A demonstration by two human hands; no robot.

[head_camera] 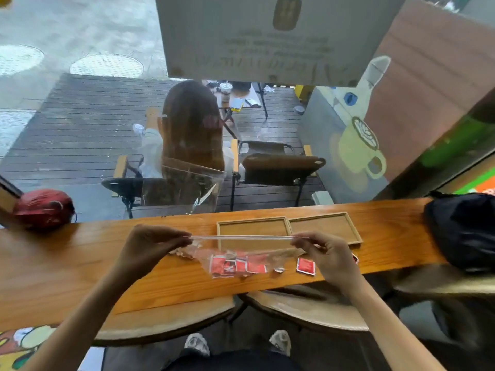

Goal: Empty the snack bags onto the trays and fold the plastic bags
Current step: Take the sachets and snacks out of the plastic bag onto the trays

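I have a clear plastic bag [241, 253] stretched between my hands above the wooden counter [80, 263]. My left hand [150, 247] is closed in a pinch on the left end of the bag's top strip, and my right hand [326, 258] is closed in a pinch on the right end, so the strip runs taut and nearly level between them. The rest of the bag hangs down from that strip and sags onto the counter, crumpled. Inside its lower part sit several red snack packets [235, 266], bunched together and resting on the wood. One more red packet [305, 266] lies loose on the counter just beside my right hand, outside the bag, and a small torn scrap lies between it and the bag.

Behind the strip, two shallow wooden trays [251, 223] sit side by side, touching along one edge, both bare inside. The left tray is partly behind the bag; the right tray [324, 226] is further right. A second clear bag [184, 188] stands upright at the far edge of the counter against the window. A red cap [42, 207] rests at the counter's left end and a dark bag [463, 231] at its right end
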